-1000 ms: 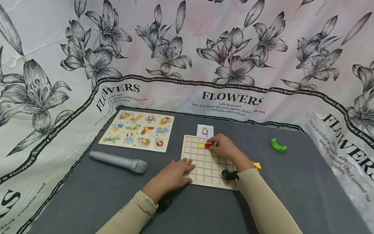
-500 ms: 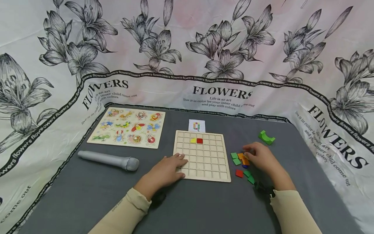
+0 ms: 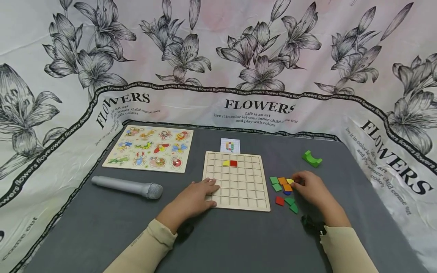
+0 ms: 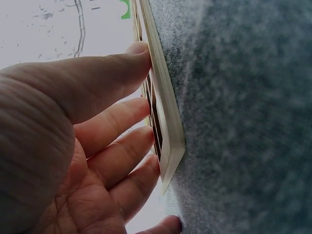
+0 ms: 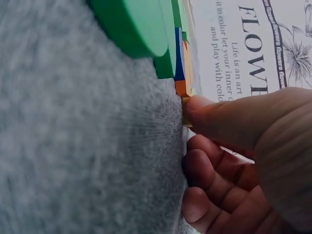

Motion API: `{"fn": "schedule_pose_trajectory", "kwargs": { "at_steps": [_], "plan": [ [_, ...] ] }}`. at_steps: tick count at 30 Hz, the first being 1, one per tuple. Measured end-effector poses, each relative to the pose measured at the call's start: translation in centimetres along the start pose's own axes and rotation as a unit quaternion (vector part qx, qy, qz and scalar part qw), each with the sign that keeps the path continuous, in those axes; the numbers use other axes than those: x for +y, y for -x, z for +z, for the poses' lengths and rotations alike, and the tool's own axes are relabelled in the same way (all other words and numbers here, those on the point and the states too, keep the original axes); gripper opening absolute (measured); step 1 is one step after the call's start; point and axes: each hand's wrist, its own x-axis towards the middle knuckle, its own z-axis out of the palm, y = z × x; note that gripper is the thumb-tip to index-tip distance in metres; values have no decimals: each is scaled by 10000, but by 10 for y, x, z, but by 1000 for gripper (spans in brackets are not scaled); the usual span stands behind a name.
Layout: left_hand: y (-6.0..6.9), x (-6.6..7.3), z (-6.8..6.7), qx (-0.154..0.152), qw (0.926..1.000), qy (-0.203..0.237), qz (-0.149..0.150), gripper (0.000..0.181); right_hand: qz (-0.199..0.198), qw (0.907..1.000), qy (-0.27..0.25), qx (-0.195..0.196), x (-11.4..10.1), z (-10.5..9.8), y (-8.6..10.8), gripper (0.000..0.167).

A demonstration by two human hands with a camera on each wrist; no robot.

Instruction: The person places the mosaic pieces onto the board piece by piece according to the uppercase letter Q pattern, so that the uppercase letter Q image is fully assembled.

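My left hand (image 3: 191,201) rests with extended fingers on the left edge of a wooden grid board (image 3: 235,193); in the left wrist view its thumb (image 4: 107,73) and fingertips touch the board's side. A yellow piece (image 3: 226,163) and a red square tile (image 3: 233,163) sit side by side in the board's upper cells. To the right, my right hand (image 3: 312,191) pinches a small yellow tile (image 3: 290,181) at the edge of a loose group. Around it lie orange tiles (image 3: 288,187), green tiles (image 3: 277,187), a partly covered blue piece (image 3: 287,193) and a red tile (image 3: 279,201).
Behind the board is a card (image 3: 230,145) with a coloured tile pattern. An insect puzzle board (image 3: 150,149) and a grey microphone (image 3: 126,186) lie on the left. A green arched block (image 3: 312,159) stands at the right, on the grey tabletop (image 3: 232,242).
My right hand has left the red tile on the board and moved right to the loose tiles, where it now has the yellow one. The left hand stays on the board.
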Motion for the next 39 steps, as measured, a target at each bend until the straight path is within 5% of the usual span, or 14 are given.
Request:
{"fn": "schedule_pose_trajectory", "kwargs": {
  "at_steps": [7,11,14,19,25,31,39],
  "plan": [
    [-1,0,2,-3,10000,33,15,59,452,9980,-357,260,-10,-5,-2,17],
    [-1,-2,0,25,10000,-51,-23,59,204,9975,-441,519,-44,-6,-27,20],
    [-1,-3,0,2,10000,-29,-54,59,-209,9992,-275,192,-78,6,-54,18],
    [-1,-2,0,-29,10000,39,-39,59,-535,9957,622,-439,-120,37,-89,21],
    [-2,-1,1,-24,9999,-93,-83,59,-756,9792,1778,-616,-133,59,-110,19],
    [-2,2,0,-65,9998,-156,-116,59,-667,9872,926,-1110,-131,50,-103,34],
    [-3,2,-1,-67,9997,-179,-129,59,-805,9890,557,-1108,-131,47,-104,30]
  ]
}}
